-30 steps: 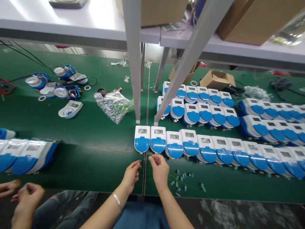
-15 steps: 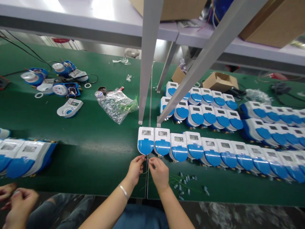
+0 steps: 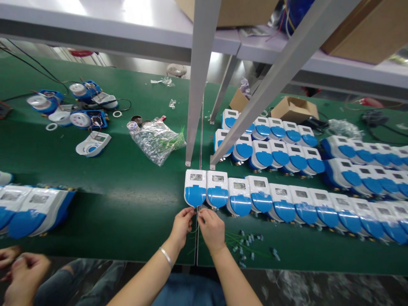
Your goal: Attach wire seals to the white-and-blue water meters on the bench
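Observation:
A white-and-blue water meter (image 3: 195, 189) stands at the left end of the front row, its window facing up. At its lower edge, my left hand (image 3: 182, 226) is closed in a pinch. A thin green wire (image 3: 193, 230) runs from the left fingers toward the right. My right hand (image 3: 211, 229) pinches close beside it, fingertips almost meeting the left ones; the wire's end there is too small to make out. Several small blue-grey seals (image 3: 250, 239) with green wires lie on the table just right of my right hand.
More meters fill rows on the right (image 3: 277, 153). Grey shelf posts (image 3: 200, 93) rise ahead of me. A plastic bag of seals (image 3: 156, 142) and opened meters (image 3: 84, 119) lie to the left. Another person's hands (image 3: 27, 272) are at lower left, near more meters (image 3: 35, 210).
My right hand has shifted very slightly left, toward my left hand. My left hand stays at the meter's lower edge, and the meters have not moved.

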Demonstrator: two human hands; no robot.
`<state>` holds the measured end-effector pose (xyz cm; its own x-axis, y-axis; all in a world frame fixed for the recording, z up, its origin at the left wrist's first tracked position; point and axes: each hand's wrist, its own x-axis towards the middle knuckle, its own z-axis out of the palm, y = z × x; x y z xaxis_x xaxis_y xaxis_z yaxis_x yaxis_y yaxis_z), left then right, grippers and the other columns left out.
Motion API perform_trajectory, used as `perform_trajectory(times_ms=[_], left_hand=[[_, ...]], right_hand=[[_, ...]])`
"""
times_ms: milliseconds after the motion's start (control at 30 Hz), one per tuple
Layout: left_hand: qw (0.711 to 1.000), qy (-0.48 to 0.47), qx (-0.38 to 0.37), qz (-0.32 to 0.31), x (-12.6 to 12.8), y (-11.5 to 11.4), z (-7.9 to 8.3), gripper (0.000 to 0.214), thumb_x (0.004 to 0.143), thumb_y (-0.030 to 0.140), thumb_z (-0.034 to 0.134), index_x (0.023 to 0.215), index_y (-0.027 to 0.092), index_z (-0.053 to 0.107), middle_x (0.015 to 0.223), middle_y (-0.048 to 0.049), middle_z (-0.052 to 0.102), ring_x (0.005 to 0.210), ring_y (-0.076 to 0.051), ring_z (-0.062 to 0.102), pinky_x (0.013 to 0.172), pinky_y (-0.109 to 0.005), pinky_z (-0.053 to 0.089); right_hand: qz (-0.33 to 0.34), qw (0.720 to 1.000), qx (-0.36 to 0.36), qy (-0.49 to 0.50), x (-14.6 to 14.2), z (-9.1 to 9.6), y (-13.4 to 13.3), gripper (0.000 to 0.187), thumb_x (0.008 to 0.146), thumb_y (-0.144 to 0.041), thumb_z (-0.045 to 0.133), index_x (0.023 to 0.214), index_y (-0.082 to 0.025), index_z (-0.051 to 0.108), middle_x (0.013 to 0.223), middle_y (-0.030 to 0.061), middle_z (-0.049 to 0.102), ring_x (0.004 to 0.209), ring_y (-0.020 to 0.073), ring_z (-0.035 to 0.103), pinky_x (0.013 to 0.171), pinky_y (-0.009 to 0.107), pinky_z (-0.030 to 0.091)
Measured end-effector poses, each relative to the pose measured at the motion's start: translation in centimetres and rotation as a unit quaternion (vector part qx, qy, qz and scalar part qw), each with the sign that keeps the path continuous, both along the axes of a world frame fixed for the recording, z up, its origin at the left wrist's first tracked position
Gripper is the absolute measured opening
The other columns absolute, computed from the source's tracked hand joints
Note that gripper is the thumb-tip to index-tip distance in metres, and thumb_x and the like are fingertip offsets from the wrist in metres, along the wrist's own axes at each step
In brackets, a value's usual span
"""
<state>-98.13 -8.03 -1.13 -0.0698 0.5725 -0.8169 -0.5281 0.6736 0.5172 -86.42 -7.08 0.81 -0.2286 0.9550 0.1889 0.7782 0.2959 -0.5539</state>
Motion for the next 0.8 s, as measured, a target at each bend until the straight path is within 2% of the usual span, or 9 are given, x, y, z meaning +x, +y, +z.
perform_trajectory(times_ms=[133, 267, 367, 467, 567, 633, 733, 800], left_hand=[[1.0, 0.014, -0.004, -0.005, 0.0, -0.2, -0.5, 0.045, 0.062, 0.034, 0.069, 0.1, 0.012, 0.058, 0.062, 0.0037, 0.048, 0.044, -0.003, 0.033, 0.039, -0.016, 0.016], [0.995, 0.101, 0.021, 0.002, -0.1, 0.0, -1.6, 0.053, 0.062, 0.034, 0.069, 0.11, 0.015, 0.054, 0.063, 0.0042, 0.051, 0.045, -0.006, 0.039, 0.04, -0.018, 0.021], [0.98, 0.172, 0.096, -0.028, -0.4, 0.6, -2.4, 0.037, 0.062, 0.034, 0.069, 0.092, 0.013, 0.061, 0.064, 0.0005, 0.056, 0.054, -0.01, 0.047, 0.049, -0.021, 0.034], [0.965, 0.208, 0.135, -0.084, -1.0, 1.1, -2.9, 0.023, 0.065, 0.035, 0.066, 0.07, 0.013, 0.062, 0.065, -0.003, 0.06, 0.061, -0.013, 0.051, 0.059, -0.025, 0.039], [0.953, 0.246, 0.123, -0.127, -1.8, 0.5, -3.0, 0.025, 0.067, 0.038, 0.064, 0.063, 0.014, 0.062, 0.062, -0.0029, 0.06, 0.059, -0.014, 0.05, 0.059, -0.026, 0.038], [0.948, 0.255, 0.116, -0.153, -2.0, -0.6, -2.9, 0.026, 0.067, 0.04, 0.065, 0.062, 0.014, 0.062, 0.06, -0.002, 0.06, 0.057, -0.013, 0.049, 0.058, -0.025, 0.037], [0.948, 0.244, 0.091, -0.184, -1.9, -2.6, -2.4, 0.027, 0.062, 0.039, 0.07, 0.059, 0.014, 0.061, 0.056, -0.0008, 0.057, 0.053, -0.011, 0.046, 0.053, -0.023, 0.034], [0.96, 0.211, 0.051, -0.178, -1.7, -3.4, -1.8, 0.03, 0.061, 0.043, 0.071, 0.062, 0.014, 0.061, 0.053, 0.0013, 0.052, 0.046, -0.009, 0.042, 0.047, -0.022, 0.03]], right_hand=[[-0.01, 0.999, -0.037, 0.006, -0.4, -0.4, 0.3, 0.017, 0.084, -0.013, 0.049, 0.074, -0.019, 0.061, 0.079, 0.004, 0.067, 0.077, 0.0151, 0.06, 0.072, 0.023, 0.041], [-0.067, 0.989, -0.11, 0.075, -1.2, -1.1, 0.6, 0.015, 0.082, -0.019, 0.054, 0.068, -0.02, 0.061, 0.077, 0.0018, 0.065, 0.075, 0.0147, 0.059, 0.07, 0.024, 0.041], [-0.142, 0.972, -0.156, 0.106, -1.8, -1.7, 0.6, 0.017, 0.079, -0.028, 0.059, 0.064, -0.02, 0.061, 0.074, 0.0011, 0.064, 0.071, 0.0149, 0.058, 0.066, 0.024, 0.04], [-0.194, 0.949, -0.188, 0.162, -2.2, -2.6, 0.5, 0.02, 0.076, -0.034, 0.061, 0.063, -0.019, 0.061, 0.071, 0.002, 0.063, 0.067, 0.0158, 0.058, 0.066, 0.026, 0.042], [-0.232, 0.915, -0.236, 0.23, -2.5, -3.6, 0.1, 0.023, 0.073, -0.04, 0.063, 0.067, -0.018, 0.063, 0.068, 0.0031, 0.065, 0.064, 0.0168, 0.058, 0.065, 0.028, 0.044], [-0.243, 0.882, -0.285, 0.285, -2.8, -4.2, 0.0, 0.025, 0.069, -0.041, 0.066, 0.073, -0.017, 0.066, 0.07, 0.0047, 0.067, 0.065, 0.0178, 0.06, 0.064, 0.029, 0.045], [-0.238, 0.813, -0.382, 0.37, -3.0, -4.7, 0.1, 0.027, 0.066, -0.039, 0.067, 0.076, -0.014, 0.069, 0.07, 0.0063, 0.068, 0.057, 0.0159, 0.059, 0.053, 0.026, 0.045], [-0.253, 0.766, -0.437, 0.399, -2.7, -4.8, 0.2, 0.024, 0.064, -0.036, 0.068, 0.073, -0.013, 0.068, 0.066, 0.0054, 0.067, 0.047, 0.0123, 0.054, 0.043, 0.023, 0.04]])
